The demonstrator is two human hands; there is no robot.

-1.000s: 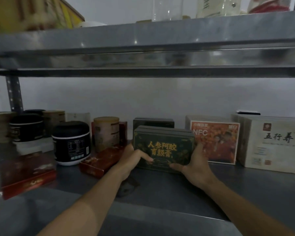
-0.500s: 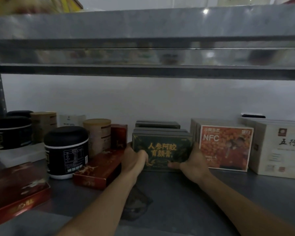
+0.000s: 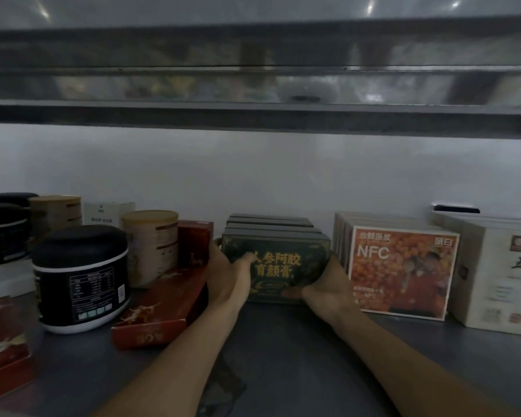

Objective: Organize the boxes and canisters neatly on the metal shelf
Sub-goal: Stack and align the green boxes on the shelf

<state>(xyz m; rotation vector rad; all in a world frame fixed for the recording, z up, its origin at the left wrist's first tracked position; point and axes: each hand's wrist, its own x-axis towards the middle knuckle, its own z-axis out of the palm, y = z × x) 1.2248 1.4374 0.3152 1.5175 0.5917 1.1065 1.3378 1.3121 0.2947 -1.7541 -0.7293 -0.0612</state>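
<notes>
Grip: left hand (image 3: 232,273) and right hand (image 3: 325,282) clasp green box (image 3: 278,266) by side edges, beside orange box (image 3: 403,266).

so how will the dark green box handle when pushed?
Likely stiff: the dark green box shows crisp edges with left hand and right hand gripping its ends. Probably slides flat on the metal shelf. Narrow, upright, so it could tip.

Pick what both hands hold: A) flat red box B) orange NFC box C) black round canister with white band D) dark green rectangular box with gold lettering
D: left hand and right hand grip opposite ends of the dark green rectangular box with gold lettering.
</notes>
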